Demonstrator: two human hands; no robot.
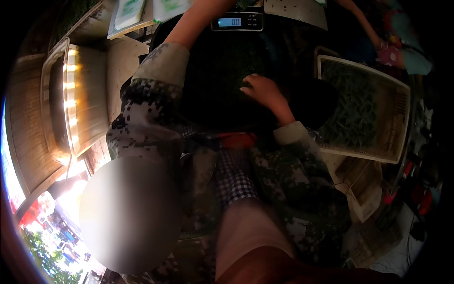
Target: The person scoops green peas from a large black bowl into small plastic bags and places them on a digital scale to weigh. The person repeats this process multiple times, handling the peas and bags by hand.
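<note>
My right hand (266, 93) reaches over a dark tub or basin, its fingers bent down against a mass of small dark green leaves (244, 67). Whether any leaves are pinched between the fingers is too dark to make out. My left hand is out of view past the top edge; only its forearm and camouflage sleeve show, crossing the tub's left side. Beside that forearm, at the tub's far side, sits a digital scale (237, 22) with a lit display. White and green plastic packaging (129, 14) lies on a ledge just left of the forearm.
To the right stands a pale plastic crate (404, 117) holding green, leafy-looking contents. Another person's arm (369, 32) shows beyond it. A smaller pale container (365, 191) lies below the crate. Stacked large plastic crates (88, 103) are at the left.
</note>
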